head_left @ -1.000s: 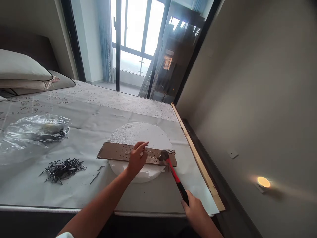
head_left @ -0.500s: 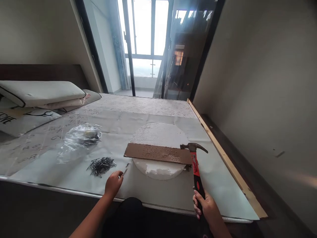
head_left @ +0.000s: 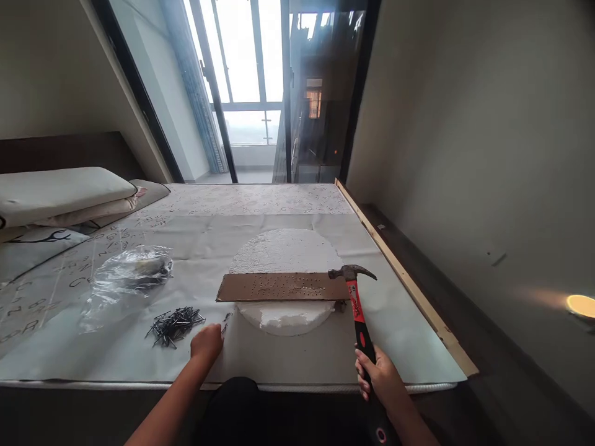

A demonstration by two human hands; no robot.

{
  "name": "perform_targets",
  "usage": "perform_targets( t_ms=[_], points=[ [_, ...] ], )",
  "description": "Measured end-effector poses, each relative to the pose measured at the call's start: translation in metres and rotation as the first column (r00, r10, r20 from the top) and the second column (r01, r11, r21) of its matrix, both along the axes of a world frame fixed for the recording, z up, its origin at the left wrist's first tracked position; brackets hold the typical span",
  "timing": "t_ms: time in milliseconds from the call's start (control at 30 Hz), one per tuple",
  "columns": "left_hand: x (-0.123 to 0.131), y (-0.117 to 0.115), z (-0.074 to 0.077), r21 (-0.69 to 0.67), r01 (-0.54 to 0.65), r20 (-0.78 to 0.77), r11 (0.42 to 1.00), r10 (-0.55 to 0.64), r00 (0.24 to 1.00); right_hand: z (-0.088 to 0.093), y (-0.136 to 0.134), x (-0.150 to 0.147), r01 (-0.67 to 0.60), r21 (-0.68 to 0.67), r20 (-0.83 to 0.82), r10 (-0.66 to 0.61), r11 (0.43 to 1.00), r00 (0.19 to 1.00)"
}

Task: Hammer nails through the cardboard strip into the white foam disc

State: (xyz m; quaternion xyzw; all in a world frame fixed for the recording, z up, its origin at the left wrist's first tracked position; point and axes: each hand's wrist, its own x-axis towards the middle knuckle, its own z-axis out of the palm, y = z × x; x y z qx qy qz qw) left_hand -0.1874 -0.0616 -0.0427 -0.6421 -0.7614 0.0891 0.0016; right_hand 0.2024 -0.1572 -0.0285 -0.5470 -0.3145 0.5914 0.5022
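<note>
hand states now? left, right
Left hand: curled by the loose dark nail; grip cannot be told.
Right hand: closed on the red-and-black-handled hammer.

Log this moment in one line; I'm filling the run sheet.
left hand: at loose nail | right hand: grips hammer | cardboard strip: on foam disc

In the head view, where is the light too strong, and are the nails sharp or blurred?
Head view: the window is blown out to white; a lamp glares low on the right wall; the nails look dark and fairly sharp; straight edges bend near the frame borders.
</note>
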Motion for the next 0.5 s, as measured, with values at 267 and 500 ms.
perform_targets(
  t_ms=[267, 500],
  points=[
    [0.035, -0.011, 0.055, 0.343, 0.222, 0.207, 0.913, -0.304, 0.93, 0.0, 0.003, 0.006, -0.027, 0.004, -0.044, 0.027, 1.0, 0.999],
    [0.144, 0.018, 0.09, 0.485, 0.221, 0.624, 0.846, -0.512, 0.591, 0.006, 0.004, 0.009, -0.049, -0.013, -0.045, 0.048, 0.999, 0.998]
  ],
)
